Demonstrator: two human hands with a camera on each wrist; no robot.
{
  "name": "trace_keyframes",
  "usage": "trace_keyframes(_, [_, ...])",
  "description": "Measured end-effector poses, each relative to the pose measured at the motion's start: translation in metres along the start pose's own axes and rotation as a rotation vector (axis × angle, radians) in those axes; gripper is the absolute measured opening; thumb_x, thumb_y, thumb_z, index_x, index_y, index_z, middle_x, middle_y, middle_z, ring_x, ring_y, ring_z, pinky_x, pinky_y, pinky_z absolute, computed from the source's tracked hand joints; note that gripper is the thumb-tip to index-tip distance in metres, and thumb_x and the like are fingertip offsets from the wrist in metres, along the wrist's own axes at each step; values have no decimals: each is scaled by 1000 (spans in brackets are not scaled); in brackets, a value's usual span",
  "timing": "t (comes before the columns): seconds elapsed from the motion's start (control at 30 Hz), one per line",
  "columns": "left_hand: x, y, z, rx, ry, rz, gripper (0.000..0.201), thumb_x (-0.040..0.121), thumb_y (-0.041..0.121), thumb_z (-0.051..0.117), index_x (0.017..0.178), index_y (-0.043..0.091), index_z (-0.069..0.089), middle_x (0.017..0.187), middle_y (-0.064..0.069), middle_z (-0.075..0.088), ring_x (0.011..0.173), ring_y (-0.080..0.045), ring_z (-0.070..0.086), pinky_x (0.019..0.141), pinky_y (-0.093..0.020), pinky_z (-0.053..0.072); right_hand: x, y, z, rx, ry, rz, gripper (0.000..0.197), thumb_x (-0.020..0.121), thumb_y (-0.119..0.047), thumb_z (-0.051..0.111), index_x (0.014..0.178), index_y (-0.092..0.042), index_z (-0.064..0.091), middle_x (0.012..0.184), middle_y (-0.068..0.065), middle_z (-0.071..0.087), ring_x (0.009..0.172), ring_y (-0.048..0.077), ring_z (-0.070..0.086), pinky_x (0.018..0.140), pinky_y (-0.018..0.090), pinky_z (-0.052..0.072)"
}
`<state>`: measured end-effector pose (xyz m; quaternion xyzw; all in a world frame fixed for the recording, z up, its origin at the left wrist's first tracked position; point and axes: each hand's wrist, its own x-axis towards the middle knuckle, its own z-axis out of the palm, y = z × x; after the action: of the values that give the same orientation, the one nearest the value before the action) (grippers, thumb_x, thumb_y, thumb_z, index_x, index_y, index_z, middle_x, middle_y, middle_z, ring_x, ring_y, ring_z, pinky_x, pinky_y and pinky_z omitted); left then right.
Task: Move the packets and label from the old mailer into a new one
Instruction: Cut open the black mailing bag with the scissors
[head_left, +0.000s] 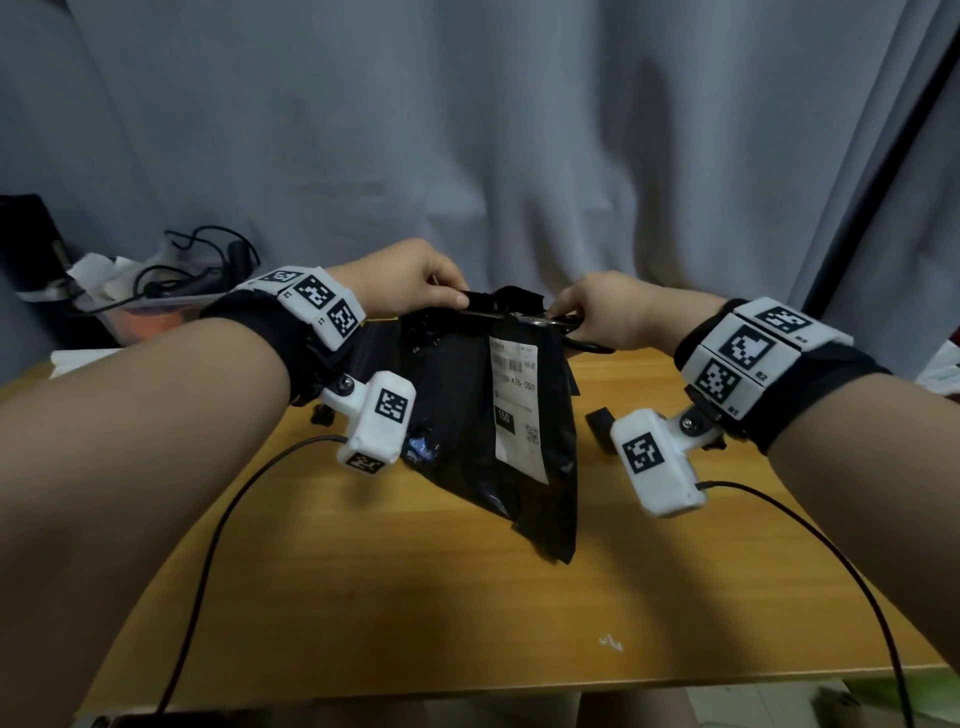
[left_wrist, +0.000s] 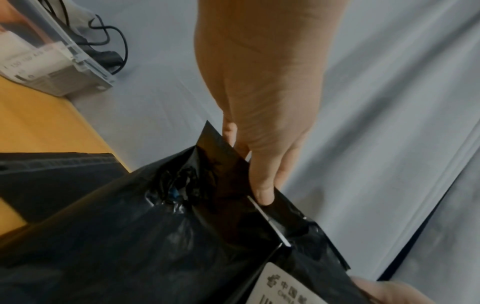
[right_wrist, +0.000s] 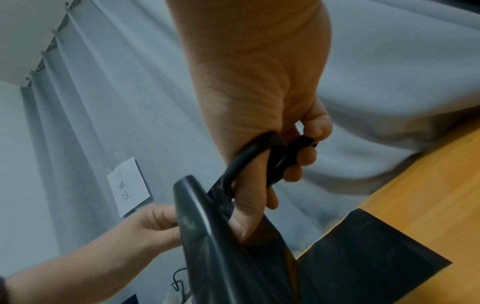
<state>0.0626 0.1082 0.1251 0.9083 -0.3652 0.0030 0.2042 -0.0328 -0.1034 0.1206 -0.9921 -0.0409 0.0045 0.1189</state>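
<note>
The old black mailer (head_left: 467, 415) stands upright on the wooden table (head_left: 415, 597), with its white label (head_left: 517, 405) facing me. My left hand (head_left: 415, 283) pinches the mailer's top flap (left_wrist: 223, 156) at the left. My right hand (head_left: 597, 312) grips black-handled scissors (right_wrist: 259, 156). Their blade (left_wrist: 270, 222) lies across the mailer's top edge, just under the flap. A torn spot (left_wrist: 172, 194) in the mailer shows something blue inside. The packets themselves are hidden. A second flat black mailer (right_wrist: 363, 257) lies on the table behind.
A clear plastic box (head_left: 130, 306) with cables and papers sits at the back left. A grey curtain (head_left: 519, 156) hangs right behind the table, with a paper note (right_wrist: 128, 186) pinned on it. Black cables (head_left: 218, 519) trail from both wrists across the front of the table.
</note>
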Motion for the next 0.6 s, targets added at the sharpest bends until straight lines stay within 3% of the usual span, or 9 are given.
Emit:
trace_keyframes(0.13, [2, 5, 0, 21, 104, 29, 15, 87, 18, 65, 96, 8, 72, 90, -7, 68, 78, -14, 60, 64, -4, 41, 2, 2, -10, 81, -96, 24, 15, 85, -25, 66, 100, -23, 66, 91, 3, 63, 81, 19, 55, 66, 27, 44])
trace_keyframes(0.27, [5, 16, -8, 10, 103, 48, 14, 85, 19, 67, 93, 9, 71, 82, -4, 67, 72, -12, 59, 65, -10, 42, 3, 3, -19, 98, -144, 16, 8, 88, -21, 60, 89, -30, 58, 85, 7, 61, 77, 23, 53, 64, 30, 43])
trace_keyframes(0.4, [6, 23, -14, 50, 61, 53, 15, 85, 19, 67, 94, 7, 71, 71, 4, 60, 61, -4, 52, 56, -3, 37, 1, 4, -27, 163, -144, 6, 20, 82, -20, 67, 99, -30, 67, 95, 7, 66, 91, 27, 58, 81, 35, 49])
trace_keyframes(0.47, [6, 24, -15, 50, 61, 51, 15, 85, 20, 67, 93, 8, 71, 70, 4, 60, 60, -4, 51, 55, -3, 37, -2, 7, -30, 211, -134, 4, 35, 79, -18, 70, 112, -26, 67, 104, 8, 67, 98, 25, 59, 89, 37, 48])
trace_keyframes(0.6, [3, 28, -14, 40, 61, 62, 12, 86, 20, 66, 90, 9, 70, 67, 10, 57, 55, 4, 52, 53, -3, 37, -3, 7, -25, 213, -118, 0, 37, 82, -17, 67, 118, -24, 66, 98, 7, 66, 85, 18, 55, 77, 30, 47])
